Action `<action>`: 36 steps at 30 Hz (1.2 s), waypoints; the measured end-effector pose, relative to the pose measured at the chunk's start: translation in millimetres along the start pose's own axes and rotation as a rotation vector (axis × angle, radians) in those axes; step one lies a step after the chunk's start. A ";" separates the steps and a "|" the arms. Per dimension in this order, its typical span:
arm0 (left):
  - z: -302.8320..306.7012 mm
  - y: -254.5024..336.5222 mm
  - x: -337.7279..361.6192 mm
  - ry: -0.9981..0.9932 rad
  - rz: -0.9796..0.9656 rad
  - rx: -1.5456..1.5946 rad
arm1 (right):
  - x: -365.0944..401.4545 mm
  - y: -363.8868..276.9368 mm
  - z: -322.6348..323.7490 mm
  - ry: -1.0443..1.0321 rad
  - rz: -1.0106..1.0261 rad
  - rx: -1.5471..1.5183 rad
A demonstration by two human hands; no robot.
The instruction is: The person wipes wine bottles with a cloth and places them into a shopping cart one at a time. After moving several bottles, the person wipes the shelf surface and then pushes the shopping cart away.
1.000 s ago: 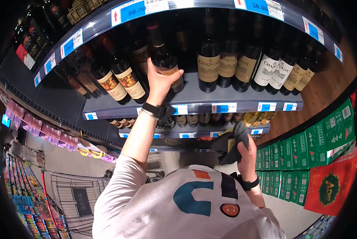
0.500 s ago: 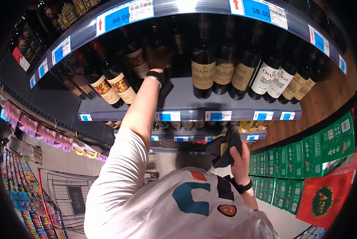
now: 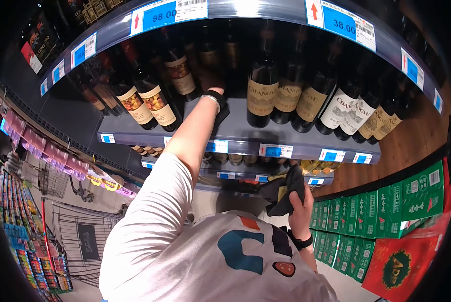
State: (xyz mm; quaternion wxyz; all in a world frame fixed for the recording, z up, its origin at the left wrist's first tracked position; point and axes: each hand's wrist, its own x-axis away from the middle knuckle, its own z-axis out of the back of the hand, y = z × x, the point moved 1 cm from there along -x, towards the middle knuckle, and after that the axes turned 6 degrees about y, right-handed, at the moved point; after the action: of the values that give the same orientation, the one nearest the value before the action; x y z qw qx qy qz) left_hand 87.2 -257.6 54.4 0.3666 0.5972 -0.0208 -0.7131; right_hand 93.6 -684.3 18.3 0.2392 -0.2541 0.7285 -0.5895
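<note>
My left hand (image 3: 211, 79) reaches deep into the wine shelf (image 3: 185, 137). It is in shadow, close to a dark wine bottle (image 3: 208, 55) at the back and a bottle with a fruit-picture label (image 3: 181, 75); its fingers cannot be made out. A dark patch lies beneath the wrist, either cloth or shadow. Low in front of the shelf, my right hand (image 3: 300, 211) grips a dark grey cloth (image 3: 285, 194) with a yellowish part showing. Right of my left arm stands a row of bottles with tan labels (image 3: 262, 95) and white labels (image 3: 341, 110).
Above, a shelf edge (image 3: 265, 12) carries price tags. Two fruit-label bottles (image 3: 157, 105) stand near the front left. Green cartons (image 3: 381, 211) and a red box (image 3: 401, 264) are stacked at right. A wire shopping cart (image 3: 87, 241) stands at lower left.
My left hand and forearm have shifted right along the shelf, uncovering more of the fruit-label bottle behind. My right hand still grips the cloth, slightly lower.
</note>
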 end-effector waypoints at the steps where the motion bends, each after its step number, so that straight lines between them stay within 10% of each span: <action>1: -3.5 0.1 -3.2 -0.037 0.002 -0.015 | 0.7 0.4 1.5 0.001 0.011 0.016; 11: 6.9 11.3 -21.9 -0.351 -0.052 -0.144 | 4.5 3.8 6.5 0.064 0.081 0.098; 14: 32.0 28.1 -0.4 -0.049 -0.084 -0.055 | 0.4 6.2 -16.5 -0.026 0.100 -0.102; 16: 110.9 53.3 -5.6 -0.972 0.691 0.425 | -9.7 19.6 -13.2 -0.063 0.024 -0.077; 17: 103.3 59.6 32.0 -0.462 0.412 0.364 | -15.1 26.5 -14.3 -0.102 0.063 0.000; 23: 335.3 45.4 98.8 -0.800 0.180 0.978 | -22.3 30.7 -83.7 -0.439 -0.069 -0.260; 26: 423.5 -3.5 154.8 -0.414 0.382 0.603 | -11.6 24.4 -124.0 -0.470 -0.339 -0.268; 32: 599.6 -132.5 366.3 0.447 1.052 -0.321 | 9.5 45.6 -184.3 -0.720 -0.234 0.072; 36: 675.8 -179.7 516.3 0.514 1.646 -0.793 | 40.8 53.4 -229.8 -0.752 -0.332 0.085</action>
State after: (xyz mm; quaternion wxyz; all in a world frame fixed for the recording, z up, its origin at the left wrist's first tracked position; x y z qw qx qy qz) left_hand -597.4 -685.1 -268.3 0.9237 0.3656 -0.1101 -0.0326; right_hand -90.9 -532.1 7.8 0.4006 -0.5556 0.5147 -0.5157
